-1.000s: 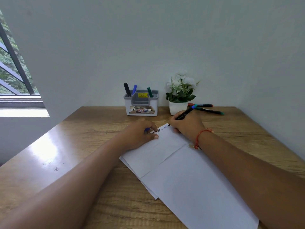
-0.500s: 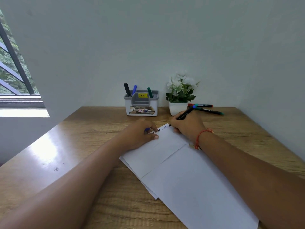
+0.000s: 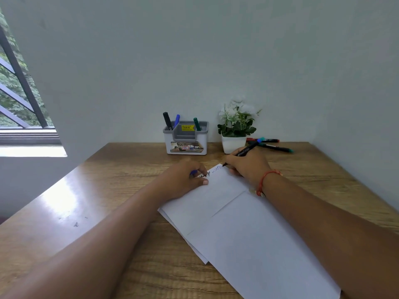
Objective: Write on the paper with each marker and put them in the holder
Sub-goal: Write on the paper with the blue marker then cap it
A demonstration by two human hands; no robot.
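1. Head view, surfaces: the table [image 3: 103,208] is wood-grain brown with a glossy sheen near its left edge. It stands against a plain matt wall.
2. The paper [image 3: 254,238] is a few thin white sheets, slightly fanned. It lies slantwise from the table's middle toward the near right corner, with scribbled lines at its far corner.
3. The right hand [image 3: 248,167] pinches a slim black marker [image 3: 245,151] in curled fingers, and a red thread bracelet [image 3: 267,175] circles the wrist.
4. The marker's tip touches the paper's far corner. Its long axis tilts up and away from there, with the blue end pointing toward the table's far right corner.
5. The left hand [image 3: 183,180] rests on the paper's far left part, its fingers curled and its thumb flat on the sheet. It pinches a small blue piece [image 3: 193,172], too hidden to name.
6. The holder [image 3: 185,141] is a boxy grey-and-white plastic caddy with stickers, at the middle of the far edge.
7. In the holder stand a black marker stub [image 3: 166,120], a blue marker [image 3: 177,119] and a green marker [image 3: 196,123], all leaning, ends up.
8. Just right of the holder sits a white square pot of white flowers [image 3: 235,128].
9. Behind the right hand, near the far edge, a red-ended marker [image 3: 268,140] and a green-ended marker [image 3: 278,148] lie flat. Their long axes run roughly along that edge.
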